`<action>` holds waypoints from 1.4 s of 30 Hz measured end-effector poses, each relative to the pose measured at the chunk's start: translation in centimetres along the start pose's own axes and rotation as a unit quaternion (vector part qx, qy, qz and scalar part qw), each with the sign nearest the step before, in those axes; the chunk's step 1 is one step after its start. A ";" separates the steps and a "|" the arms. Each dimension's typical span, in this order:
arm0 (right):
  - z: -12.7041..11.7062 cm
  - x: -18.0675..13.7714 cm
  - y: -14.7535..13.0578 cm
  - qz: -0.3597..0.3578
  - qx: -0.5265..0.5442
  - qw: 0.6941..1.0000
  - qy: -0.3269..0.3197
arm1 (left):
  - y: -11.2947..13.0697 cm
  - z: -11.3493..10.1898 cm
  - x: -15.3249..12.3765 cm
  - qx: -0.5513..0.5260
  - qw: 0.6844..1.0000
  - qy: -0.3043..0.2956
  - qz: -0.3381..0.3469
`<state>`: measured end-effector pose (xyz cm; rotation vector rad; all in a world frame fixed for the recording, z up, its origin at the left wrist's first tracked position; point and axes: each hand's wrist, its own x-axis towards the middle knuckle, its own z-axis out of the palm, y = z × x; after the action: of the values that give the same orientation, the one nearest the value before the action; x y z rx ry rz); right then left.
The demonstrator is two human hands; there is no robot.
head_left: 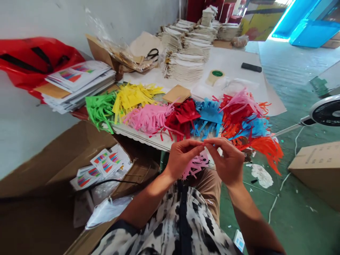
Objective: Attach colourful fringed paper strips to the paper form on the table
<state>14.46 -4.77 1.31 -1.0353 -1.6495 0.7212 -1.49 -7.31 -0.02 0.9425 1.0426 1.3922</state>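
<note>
At the table's front edge, my left hand [182,156] and my right hand [227,160] meet with their fingertips pinched together. A pink paper tassel [196,165] hangs below them, its fringe pointing down and its top edge between the fingers. Just beyond my hands lies a row of fringed paper bundles: green [99,108], yellow [135,97], pink [148,117], dark red [183,117] and blue [208,115]. On the right, a mixed pile holds red, pink, blue and orange fringes [267,150].
Behind the bundles are a tape roll [216,76], a black phone-like object [251,67], scissors [152,54] and stacked off-white bundles [188,65]. Printed sheets [79,85] are stacked left. An open carton [45,159] stands lower left; a fan [328,110] and box [318,170] stand right.
</note>
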 end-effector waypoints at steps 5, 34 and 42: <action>-0.4 -0.4 0.5 0.084 0.117 0.989 -0.024 | 0.4 0.2 -0.5 0.016 0.999 0.004 0.030; -1.2 -2.1 1.0 0.107 0.091 0.989 -0.043 | 0.1 0.7 -0.7 0.145 0.985 0.022 0.096; -1.0 -2.6 2.1 0.083 0.033 0.996 0.006 | -0.2 1.1 -0.6 0.176 0.977 -0.015 0.117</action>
<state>16.29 -6.18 -1.35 -1.1374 -1.5315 0.8716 -0.35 -7.83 0.08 1.3781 1.2101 1.4013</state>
